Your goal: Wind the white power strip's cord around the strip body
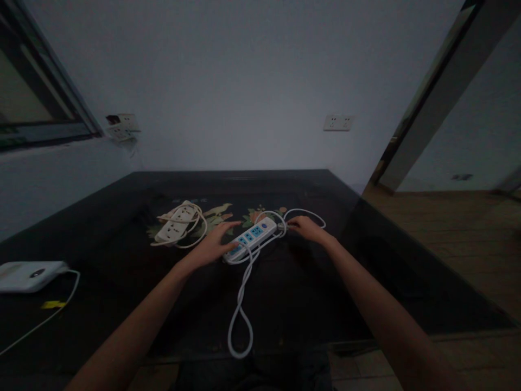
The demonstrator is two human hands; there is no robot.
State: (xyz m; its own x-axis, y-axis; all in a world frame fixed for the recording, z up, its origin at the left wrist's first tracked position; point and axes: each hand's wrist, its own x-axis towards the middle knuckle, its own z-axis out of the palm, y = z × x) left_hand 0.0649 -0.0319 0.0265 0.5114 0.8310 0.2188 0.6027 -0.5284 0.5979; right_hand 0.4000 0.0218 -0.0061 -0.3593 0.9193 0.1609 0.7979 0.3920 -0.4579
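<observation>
A white power strip with blue sockets lies slantwise on the dark surface, in front of the person and between the two hands. A darker blue spot marks its right end; no brand or lettering can be read on it. Its white cord runs around the strip, and a twisted loop of it trails toward the near edge.

The left hand is at the strip's left end, thumb and fingers spread well apart, with the thumb at the near side of the strip. The right hand is at the other end, its fingers drawn close together beside the cord; I cannot tell whether they grip it.

To the left lies a cream power strip, wrapped in its own cord, with no readable mark. Painted flowers and leaves decorate the surface behind the white strip, and faint pale characters farther back are too dim to read. At the far left sits a white device with a dark oval on it, a yellow tag near its cable. Wall sockets show behind, unlabelled as far as can be seen.
</observation>
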